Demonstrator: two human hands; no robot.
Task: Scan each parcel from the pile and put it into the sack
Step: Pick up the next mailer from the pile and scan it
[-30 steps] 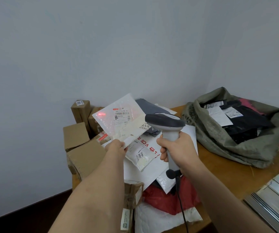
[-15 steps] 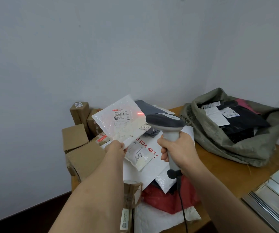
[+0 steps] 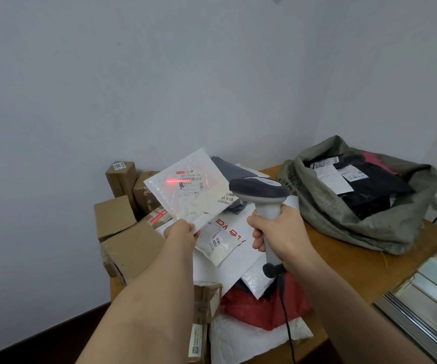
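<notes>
Now left hand [image 3: 181, 229] pinching a white bubble mailer [image 3: 185, 187] upright, right hand [image 3: 277, 232] gripping grey scanner [image 3: 262, 195], red beam on label, sack [image 3: 364, 219] far right.

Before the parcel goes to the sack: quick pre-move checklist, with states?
1. Left hand grips the white parcel at its lower corner: ok.
2. Right hand holds the scanner: ok.
3. Red scan line across the barcode: not ok, it sits left of the label.
4. Scan registered: cannot tell.
5. Sack mouth open, room on top: ok.
6. Path over the table to the sack clear: ok.
</notes>
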